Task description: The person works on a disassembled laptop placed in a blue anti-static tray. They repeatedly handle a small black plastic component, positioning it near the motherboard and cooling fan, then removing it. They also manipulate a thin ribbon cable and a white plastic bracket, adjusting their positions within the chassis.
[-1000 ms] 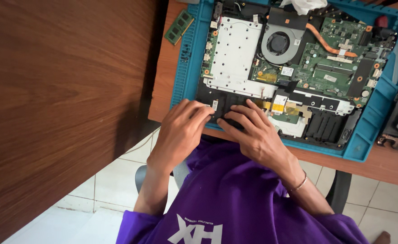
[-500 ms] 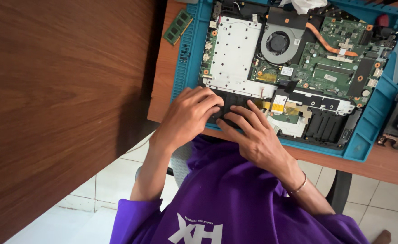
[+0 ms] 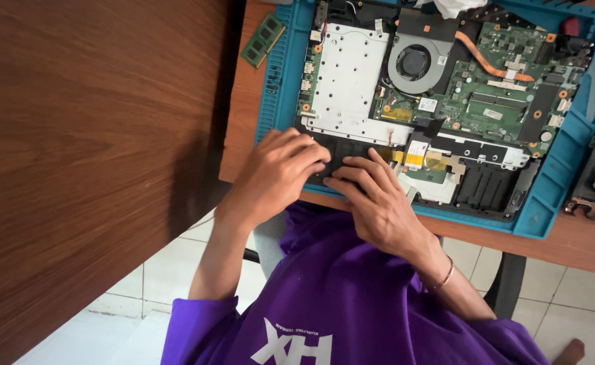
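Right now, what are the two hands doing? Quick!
Left hand: fingers curled, pressing on the open laptop at its near edge; not clearly gripping anything.
Right hand: fingers spread flat on the same edge; holding nothing visible.

A wooden desk [image 3: 243,122] carries a blue mat [image 3: 280,81] and a green memory stick [image 3: 263,39]

Soft even daylight, sharp focus; dark shadow beside wooden panel [image 3: 94,169]; no glare.

My left hand [image 3: 280,169] and right hand [image 3: 372,196] press side by side on the black near edge of the opened laptop [image 3: 432,101], mid-frame, on a blue mat [image 3: 567,162]. A green memory stick [image 3: 263,39] lies upper left.
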